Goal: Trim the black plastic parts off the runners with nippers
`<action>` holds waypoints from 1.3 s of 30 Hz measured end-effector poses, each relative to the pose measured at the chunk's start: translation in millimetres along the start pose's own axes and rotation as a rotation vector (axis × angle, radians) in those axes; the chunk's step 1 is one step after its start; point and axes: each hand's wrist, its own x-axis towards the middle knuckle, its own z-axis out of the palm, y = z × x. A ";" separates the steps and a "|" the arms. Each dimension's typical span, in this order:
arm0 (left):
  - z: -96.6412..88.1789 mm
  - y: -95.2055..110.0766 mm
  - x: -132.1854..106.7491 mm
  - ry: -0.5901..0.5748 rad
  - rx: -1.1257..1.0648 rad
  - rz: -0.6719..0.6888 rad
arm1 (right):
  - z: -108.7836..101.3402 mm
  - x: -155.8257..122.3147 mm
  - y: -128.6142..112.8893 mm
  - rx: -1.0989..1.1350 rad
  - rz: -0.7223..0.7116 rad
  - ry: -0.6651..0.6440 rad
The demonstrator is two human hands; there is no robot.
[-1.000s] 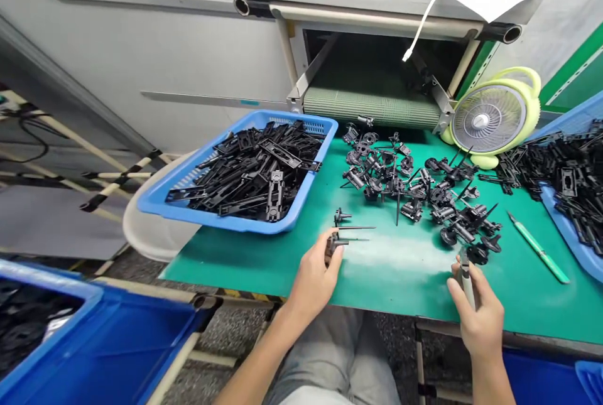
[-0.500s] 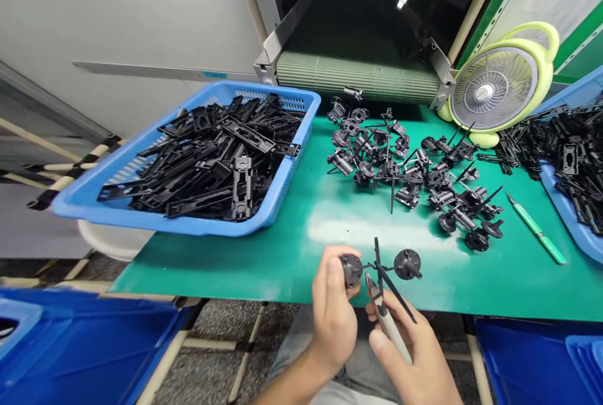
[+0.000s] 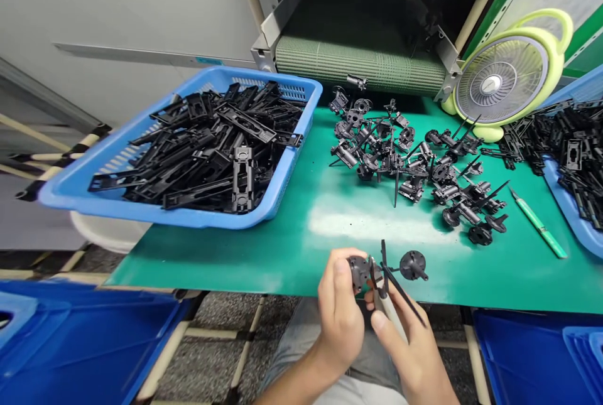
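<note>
Here we are over a smooth green tabletop, its front edge running right above the person's lap and a bright streak of light shining off the middle. Near that front edge, the left hand (image 3: pixel 342 307) pinches a round black plastic disc (image 3: pixel 358 273) between thumb and fingers. The right hand (image 3: pixel 412 345) is wrapped around metal cutters with pale grey handles (image 3: pixel 391 314), their tips right beside that disc; whether the blades meet, I cannot tell. Thin black plastic rods (image 3: pixel 405 297) cross just right of the cutters, and beyond them sits a second round black disc (image 3: pixel 413 265).

Farther back, a loose heap of black plastic assemblies (image 3: pixel 414 169) spreads across the green, with a slim green craft knife (image 3: pixel 537 223) to its right. On the left stands a light blue plastic basket (image 3: pixel 202 220), piled with long black frames (image 3: pixel 202 154). At the back, a green ribbed conveyor belt (image 3: pixel 362 66) comes out of a dark opening, a lime-green fan (image 3: pixel 490 83) beside it, pale grey panelling (image 3: pixel 141 3) to the left, speckled floor (image 3: pixel 207 323) below.
</note>
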 end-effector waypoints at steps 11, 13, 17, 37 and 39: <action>-1.6 -7.2 6.2 -0.011 0.170 0.037 | -9.1 9.6 -2.8 -0.115 0.075 -0.061; -1.7 -9.5 8.1 -0.020 0.192 0.036 | -12.1 13.8 -3.5 -0.145 0.100 -0.102; -2.3 -8.2 16.1 -0.061 0.222 0.042 | -17.0 24.4 -13.2 -0.199 0.127 -0.116; -37.0 3.4 47.9 -0.079 0.249 -0.094 | -82.8 52.1 9.7 0.251 -0.040 -0.047; -26.4 5.3 44.3 -0.149 0.470 -0.014 | -84.5 52.6 19.6 0.375 -0.126 0.073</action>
